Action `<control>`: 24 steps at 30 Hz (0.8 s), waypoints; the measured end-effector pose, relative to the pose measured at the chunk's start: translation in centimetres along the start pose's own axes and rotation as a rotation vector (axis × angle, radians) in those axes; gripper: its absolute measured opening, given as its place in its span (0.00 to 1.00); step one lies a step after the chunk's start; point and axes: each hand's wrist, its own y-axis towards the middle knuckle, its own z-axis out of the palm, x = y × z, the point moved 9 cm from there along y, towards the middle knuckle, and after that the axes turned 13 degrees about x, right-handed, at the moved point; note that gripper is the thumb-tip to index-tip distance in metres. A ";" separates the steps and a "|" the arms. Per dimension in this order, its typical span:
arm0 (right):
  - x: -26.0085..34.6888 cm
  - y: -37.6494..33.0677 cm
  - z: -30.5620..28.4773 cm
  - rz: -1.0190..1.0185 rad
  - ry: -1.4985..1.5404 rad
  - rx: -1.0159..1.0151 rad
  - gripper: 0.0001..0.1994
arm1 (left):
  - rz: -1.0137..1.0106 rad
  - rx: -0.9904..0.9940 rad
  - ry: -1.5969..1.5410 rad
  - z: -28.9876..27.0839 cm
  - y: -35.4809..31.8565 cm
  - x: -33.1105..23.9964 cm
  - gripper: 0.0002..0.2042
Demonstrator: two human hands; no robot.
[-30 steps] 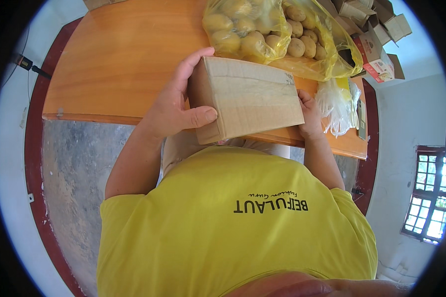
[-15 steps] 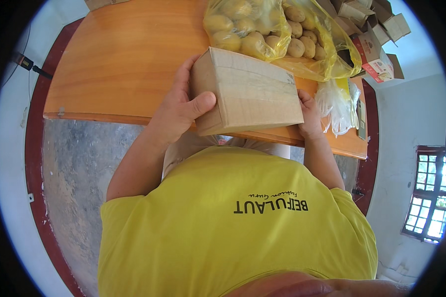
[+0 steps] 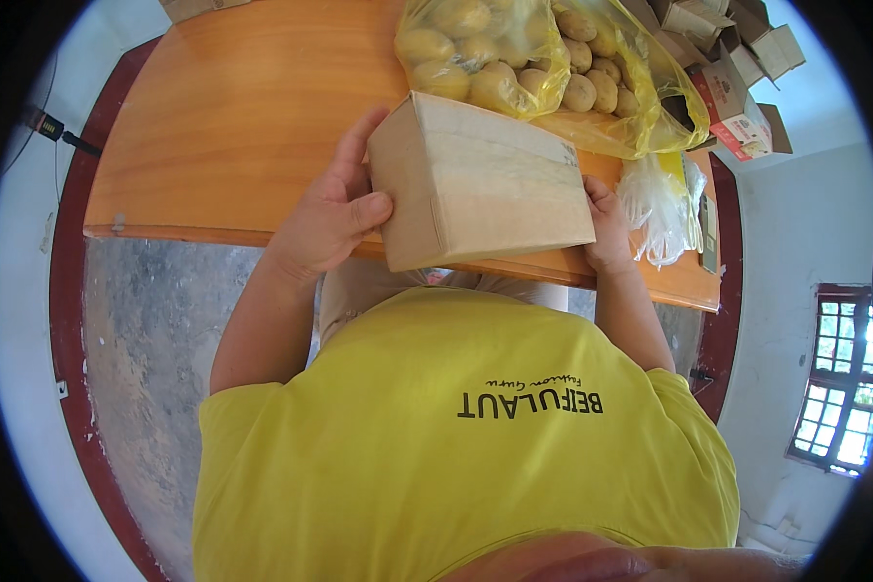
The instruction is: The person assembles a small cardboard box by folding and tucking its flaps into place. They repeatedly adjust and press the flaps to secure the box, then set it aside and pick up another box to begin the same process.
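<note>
A closed brown cardboard box (image 3: pixel 504 184) is held tilted over the near edge of the wooden table (image 3: pixel 223 126), with clear tape along its top face. My left hand (image 3: pixel 330 213) grips the box's left end, thumb pressed on that end face and fingers partly hidden behind it. At the right end, my right hand (image 3: pixel 607 228) holds the box with its fingers curled against the side and partly out of sight.
Potatoes (image 3: pixel 579 92) fill a yellow plastic bag (image 3: pixel 640 145) beyond the box. Clear plastic bags (image 3: pixel 655 213) lie right of my right hand. Several opened cardboard cartons (image 3: pixel 742 107) are piled at the far right. Another box (image 3: pixel 199 8) shows at the far left corner.
My left hand has slid a little left, its thumb moving from the box's front corner onto the left end face. The box has turned slightly; my right hand stays put.
</note>
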 end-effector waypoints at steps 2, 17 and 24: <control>0.1 -0.1 0.1 0.004 0.003 -0.004 0.11 | -0.006 0.018 -0.013 0.0 0.0 0.1 0.48; 0.7 -0.3 0.2 0.004 -0.030 -0.024 0.10 | -0.046 0.033 -0.308 -1.1 -0.4 1.3 0.38; 0.7 -0.3 0.3 0.004 -0.026 -0.018 0.11 | -0.032 -0.016 -0.304 -1.3 -0.3 1.6 0.33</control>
